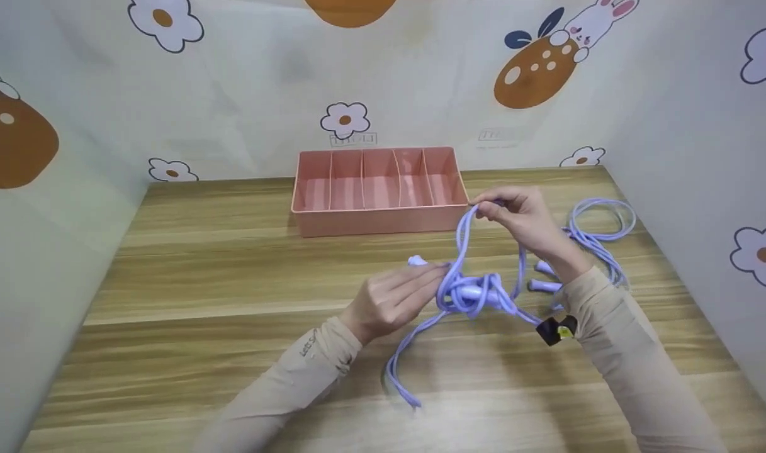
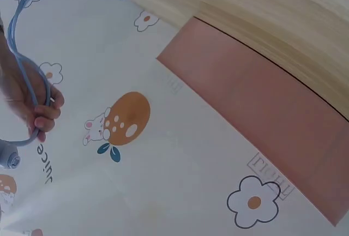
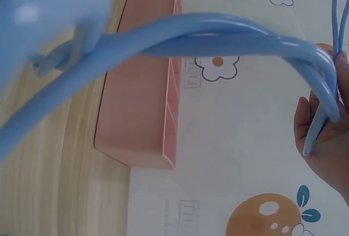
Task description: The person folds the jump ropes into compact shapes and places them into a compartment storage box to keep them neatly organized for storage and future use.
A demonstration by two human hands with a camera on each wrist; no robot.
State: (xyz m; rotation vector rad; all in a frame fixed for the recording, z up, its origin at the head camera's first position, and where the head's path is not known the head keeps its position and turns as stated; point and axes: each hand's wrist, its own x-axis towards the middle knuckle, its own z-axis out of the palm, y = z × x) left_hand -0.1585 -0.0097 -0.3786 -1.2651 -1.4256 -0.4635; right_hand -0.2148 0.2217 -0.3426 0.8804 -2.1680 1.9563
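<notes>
A periwinkle-blue jump rope (image 1: pixel 477 296) is bunched above the table, its cord looped around its handles. My left hand (image 1: pixel 392 299) holds the bundle from the left, with its thumb hidden from the head view. One handle end (image 1: pixel 416 260) pokes out above those fingers. My right hand (image 1: pixel 524 220) pinches a raised loop of the cord between thumb and fingers; the left wrist view also catches this hand (image 2: pixel 35 97) at its left edge. A doubled length of cord (image 1: pixel 395 365) hangs below the bundle. Close cord (image 3: pixel 207 34) crosses the right wrist view.
A pink tray (image 1: pixel 383 220) with several narrow compartments stands at the back of the wooden table (image 1: pixel 200 283). On the right lies a second blue jump rope (image 1: pixel 603 236), its handles (image 1: pixel 543 285) partly behind my right forearm. Patterned walls (image 1: pixel 244 94) enclose the back and sides.
</notes>
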